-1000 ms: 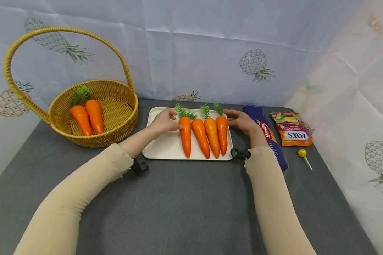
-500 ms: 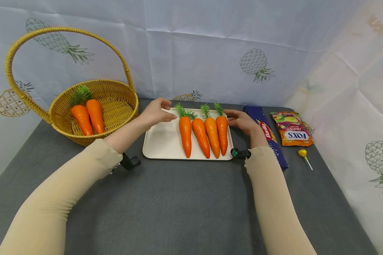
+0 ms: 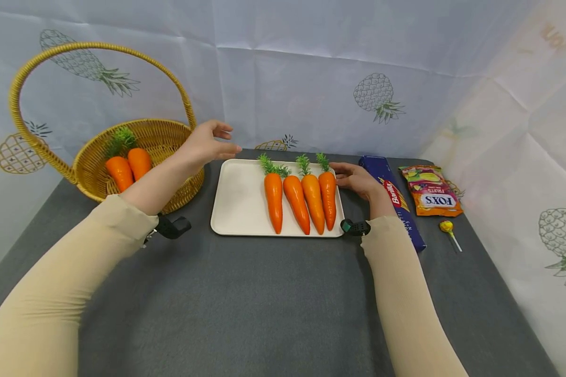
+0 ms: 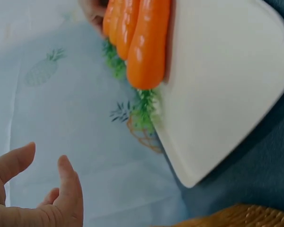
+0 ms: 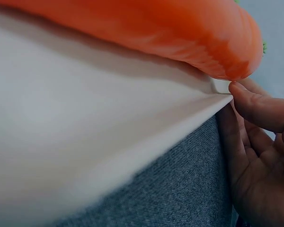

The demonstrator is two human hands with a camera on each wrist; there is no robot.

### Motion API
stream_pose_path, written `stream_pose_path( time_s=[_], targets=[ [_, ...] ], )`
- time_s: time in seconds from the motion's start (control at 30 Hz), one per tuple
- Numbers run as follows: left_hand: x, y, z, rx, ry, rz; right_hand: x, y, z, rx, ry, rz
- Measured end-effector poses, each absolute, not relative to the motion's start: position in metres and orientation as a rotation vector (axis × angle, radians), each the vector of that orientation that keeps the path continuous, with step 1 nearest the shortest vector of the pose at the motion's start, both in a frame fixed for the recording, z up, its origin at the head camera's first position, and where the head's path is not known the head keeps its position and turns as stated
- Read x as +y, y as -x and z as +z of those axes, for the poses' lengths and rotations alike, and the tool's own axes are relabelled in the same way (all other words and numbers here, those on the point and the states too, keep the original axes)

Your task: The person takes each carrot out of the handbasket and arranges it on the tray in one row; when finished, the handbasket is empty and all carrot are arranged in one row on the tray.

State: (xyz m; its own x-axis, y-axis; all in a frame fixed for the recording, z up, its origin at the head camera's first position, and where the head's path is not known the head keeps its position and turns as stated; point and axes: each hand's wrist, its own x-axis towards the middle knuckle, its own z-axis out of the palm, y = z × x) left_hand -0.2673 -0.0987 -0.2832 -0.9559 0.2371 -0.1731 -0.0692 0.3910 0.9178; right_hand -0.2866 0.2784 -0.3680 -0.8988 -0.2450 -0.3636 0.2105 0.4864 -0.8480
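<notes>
In the head view, several orange carrots (image 3: 274, 203) with green tops lie side by side on the right half of a cream tray (image 3: 236, 209). My left hand (image 3: 206, 142) is in the air between the tray and a wicker basket (image 3: 193, 189), its fingers apart and holding nothing. At the tray's far right corner, my right hand (image 3: 358, 180) pinches the rim; the right wrist view shows the thumb (image 5: 262, 108) on the corner and fingers below the edge. Two more carrots (image 3: 140, 162) lie in the basket, partly hidden by my left forearm.
The basket's tall handle (image 3: 108, 46) arches up at the left. Right of the tray lie a blue Barilla pasta box (image 3: 395, 201), a Fox's candy bag (image 3: 431, 191) and a yellow lollipop (image 3: 447, 226). A pineapple-print cloth (image 3: 287, 78) hangs behind the grey table.
My left hand has drawn back from the leftmost carrot, moving left and up toward the basket. The right hand, the tray and its carrots stay where they were.
</notes>
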Motion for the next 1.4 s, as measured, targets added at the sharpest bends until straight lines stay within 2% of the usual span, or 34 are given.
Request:
stream_pose_path(
  time_s=[0.43,0.73,1.0,1.4],
  targets=[
    [-0.148,0.273,-0.265,2.362,-0.010,1.667,0.278,0.287,-0.370,2.291,0.061,-1.388],
    [-0.186,0.283,-0.262,2.093,0.146,2.006,0.281,0.291,-0.376,2.300,0.038,-1.400],
    [-0.217,0.292,-0.265,1.929,0.317,2.148,0.288,0.300,-0.392,2.328,0.042,-1.394],
    [-0.246,0.299,-0.277,1.934,0.554,2.170,0.289,0.301,-0.394,2.338,0.059,-1.387]
  ],
)
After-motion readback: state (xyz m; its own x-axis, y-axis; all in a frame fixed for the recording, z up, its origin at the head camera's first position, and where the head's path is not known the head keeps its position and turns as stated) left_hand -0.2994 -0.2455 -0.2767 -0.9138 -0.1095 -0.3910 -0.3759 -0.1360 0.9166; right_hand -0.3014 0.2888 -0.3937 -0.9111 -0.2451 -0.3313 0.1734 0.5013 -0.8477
